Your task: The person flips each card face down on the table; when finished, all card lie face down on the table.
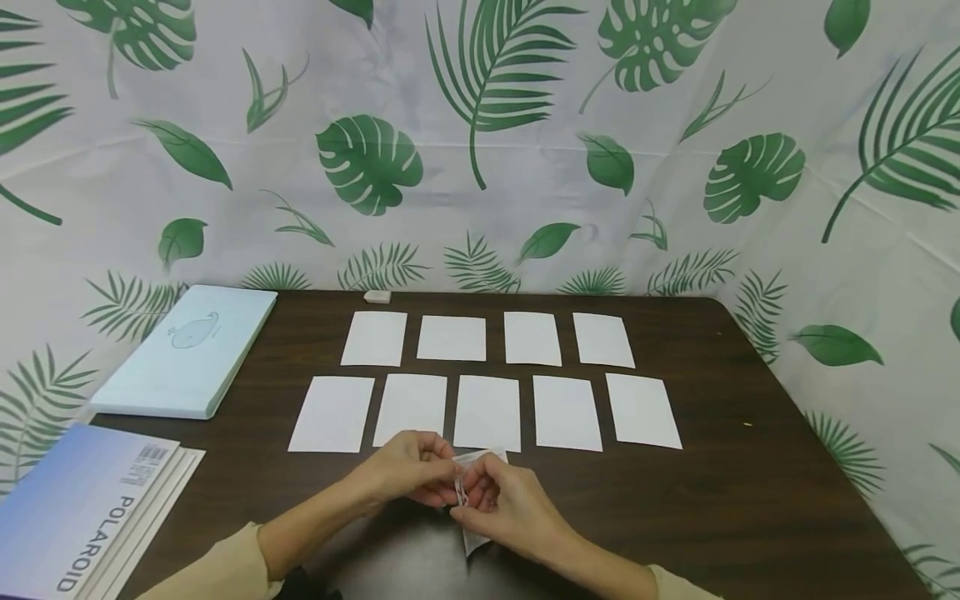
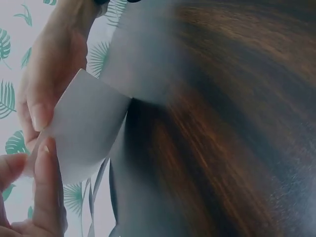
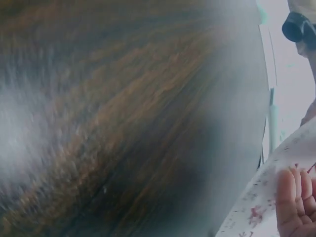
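Note:
Just in front of the rows of white cards, my left hand [image 1: 411, 468] and right hand [image 1: 519, 510] meet over one thin, bent sheet of paper [image 1: 474, 543]. Fingers and thumb of each hand pinch its middle, and part of it is hidden behind them. In the left wrist view the sheet [image 2: 94, 123] shows a plain pale face. The right wrist view shows small reddish print on the other face of the paper [image 3: 253, 212]. Several blank white cards [image 1: 487, 412] lie flat in two rows beyond the hands.
A light blue whale-print notebook [image 1: 187, 342] lies at the back left of the dark wooden table [image 1: 750, 500]. Nearer on the left is a stack of books, the top one a blue-white POLAROID book [image 1: 82, 508]. A small white eraser-like block [image 1: 377, 297] sits at the back edge.

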A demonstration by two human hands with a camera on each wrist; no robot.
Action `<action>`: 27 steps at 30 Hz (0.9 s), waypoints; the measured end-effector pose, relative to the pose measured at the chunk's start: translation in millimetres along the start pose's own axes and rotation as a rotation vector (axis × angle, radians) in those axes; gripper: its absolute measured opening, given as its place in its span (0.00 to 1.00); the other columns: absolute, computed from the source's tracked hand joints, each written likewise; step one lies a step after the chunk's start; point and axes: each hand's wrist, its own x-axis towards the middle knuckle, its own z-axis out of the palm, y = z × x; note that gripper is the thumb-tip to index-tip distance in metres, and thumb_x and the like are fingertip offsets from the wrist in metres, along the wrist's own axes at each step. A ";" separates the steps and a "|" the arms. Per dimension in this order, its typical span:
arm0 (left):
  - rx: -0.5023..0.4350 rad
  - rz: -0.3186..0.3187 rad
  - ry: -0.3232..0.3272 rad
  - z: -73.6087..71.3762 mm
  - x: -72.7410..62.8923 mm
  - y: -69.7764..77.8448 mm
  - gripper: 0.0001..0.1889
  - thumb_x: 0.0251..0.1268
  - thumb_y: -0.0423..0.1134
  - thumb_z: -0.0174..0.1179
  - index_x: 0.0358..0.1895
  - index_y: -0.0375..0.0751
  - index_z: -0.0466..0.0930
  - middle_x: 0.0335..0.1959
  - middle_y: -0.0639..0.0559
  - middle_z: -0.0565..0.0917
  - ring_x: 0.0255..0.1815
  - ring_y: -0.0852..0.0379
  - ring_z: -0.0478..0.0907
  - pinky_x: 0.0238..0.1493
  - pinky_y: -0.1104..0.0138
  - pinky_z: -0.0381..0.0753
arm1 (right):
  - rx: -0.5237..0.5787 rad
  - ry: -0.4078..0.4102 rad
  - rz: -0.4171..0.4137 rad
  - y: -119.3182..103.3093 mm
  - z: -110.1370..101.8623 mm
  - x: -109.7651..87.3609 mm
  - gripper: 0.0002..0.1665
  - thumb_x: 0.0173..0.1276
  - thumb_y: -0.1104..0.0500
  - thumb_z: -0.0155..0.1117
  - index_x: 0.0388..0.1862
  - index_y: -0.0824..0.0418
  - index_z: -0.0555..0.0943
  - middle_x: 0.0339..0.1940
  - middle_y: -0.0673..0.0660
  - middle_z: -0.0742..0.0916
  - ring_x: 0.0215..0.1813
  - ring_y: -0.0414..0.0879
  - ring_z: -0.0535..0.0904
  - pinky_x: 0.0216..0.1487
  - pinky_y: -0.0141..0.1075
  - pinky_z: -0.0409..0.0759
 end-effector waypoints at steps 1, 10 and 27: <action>-0.013 -0.002 -0.002 0.1 -0.1 -0.1 0.12 0.61 0.40 0.59 0.37 0.32 0.74 0.25 0.50 0.83 0.25 0.60 0.83 0.30 0.68 0.83 | 0.004 -0.002 0.006 -0.4 -1.0 -0.6 0.11 0.55 0.63 0.70 0.32 0.62 0.75 0.24 0.50 0.81 0.26 0.30 0.74 0.26 0.27 0.78; -0.025 0.038 0.041 1.2 -0.2 -25.4 0.25 0.65 0.45 0.59 0.53 0.24 0.68 0.43 0.41 0.81 0.39 0.51 0.84 0.39 0.61 0.84 | 0.107 0.097 0.130 -11.2 -22.8 -8.1 0.06 0.57 0.71 0.63 0.33 0.67 0.76 0.26 0.55 0.82 0.27 0.34 0.76 0.27 0.29 0.79; 0.137 0.143 0.304 -1.8 -2.5 -41.1 0.13 0.50 0.31 0.68 0.35 0.28 0.74 0.23 0.48 0.82 0.22 0.60 0.80 0.27 0.67 0.84 | 0.243 0.182 0.270 16.9 -39.7 -15.6 0.11 0.60 0.69 0.64 0.37 0.75 0.73 0.25 0.59 0.81 0.23 0.36 0.77 0.25 0.31 0.81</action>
